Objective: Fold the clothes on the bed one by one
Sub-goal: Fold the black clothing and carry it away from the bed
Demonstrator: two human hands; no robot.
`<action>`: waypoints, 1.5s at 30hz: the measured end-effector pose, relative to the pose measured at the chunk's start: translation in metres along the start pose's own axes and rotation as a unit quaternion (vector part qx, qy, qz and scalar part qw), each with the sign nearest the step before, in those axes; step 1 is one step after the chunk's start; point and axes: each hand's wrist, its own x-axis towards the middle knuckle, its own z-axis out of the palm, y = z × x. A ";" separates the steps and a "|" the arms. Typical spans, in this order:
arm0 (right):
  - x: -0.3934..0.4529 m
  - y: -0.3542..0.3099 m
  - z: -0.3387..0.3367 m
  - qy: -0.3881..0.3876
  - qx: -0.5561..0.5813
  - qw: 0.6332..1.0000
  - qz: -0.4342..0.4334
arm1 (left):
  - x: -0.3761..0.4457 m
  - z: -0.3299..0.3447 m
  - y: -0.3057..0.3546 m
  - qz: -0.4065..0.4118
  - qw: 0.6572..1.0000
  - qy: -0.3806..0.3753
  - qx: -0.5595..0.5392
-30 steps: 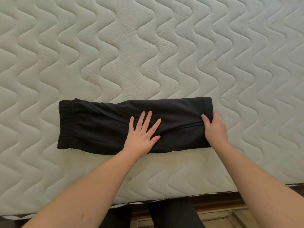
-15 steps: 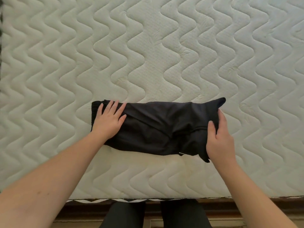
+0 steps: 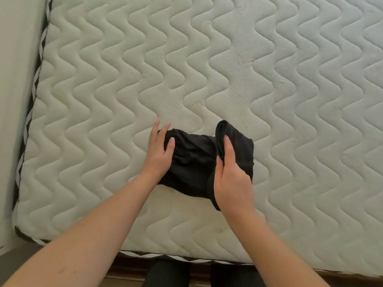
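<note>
A black garment [image 3: 192,162], partly folded, is lying on the quilted white mattress [image 3: 207,69], near its front edge and somewhat left of the middle of that edge. The left hand [image 3: 159,152] is resting on the garment's left end, its fingers straight and slightly spread, the fingertips reaching past the cloth onto the mattress and the thumb lying on the dark fabric. The right hand [image 3: 232,175] is gripping the garment's right end, thumb on the near face and fingers curled behind the cloth, and is lifting that end clear of the mattress so that it is standing up as a loose, doubled flap. The middle of the garment is lying bunched and creased between the two hands. A dark and white braided trim [image 3: 31,104] is running along the mattress's left edge and front edge. Beyond the left edge a pale wall [image 3: 14,79] is showing.
</note>
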 end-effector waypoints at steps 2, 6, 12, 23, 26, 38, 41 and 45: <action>0.000 -0.018 0.018 0.007 -0.045 0.999 -0.026 | 0.002 -0.015 0.001 -0.127 0.979 0.038 -0.156; 0.004 -0.047 0.056 0.043 -0.159 0.984 -0.070 | 0.008 -0.041 -0.011 -0.322 0.862 -0.030 -0.390; 0.011 -0.072 0.112 -0.086 -0.173 0.980 -0.039 | 0.009 -0.052 -0.031 -0.329 0.861 -0.117 -0.371; 0.043 0.003 0.067 0.053 -0.002 0.999 0.002 | 0.033 -0.060 -0.022 -0.338 0.887 -0.195 -0.245; 0.064 0.053 0.045 0.011 0.055 0.964 0.260 | 0.039 -0.055 -0.022 -0.310 0.909 -0.205 -0.190; 0.094 0.078 -0.009 -0.236 0.322 0.868 0.294 | 0.004 -0.080 0.020 -0.189 0.933 -0.205 -0.227; 0.097 0.073 -0.049 -0.184 0.339 0.899 0.207 | 0.000 -0.104 0.053 -0.061 0.961 -0.211 -0.169; 0.089 0.073 -0.087 -0.071 0.280 0.956 0.062 | -0.001 -0.113 0.084 0.193 0.962 -0.182 -0.063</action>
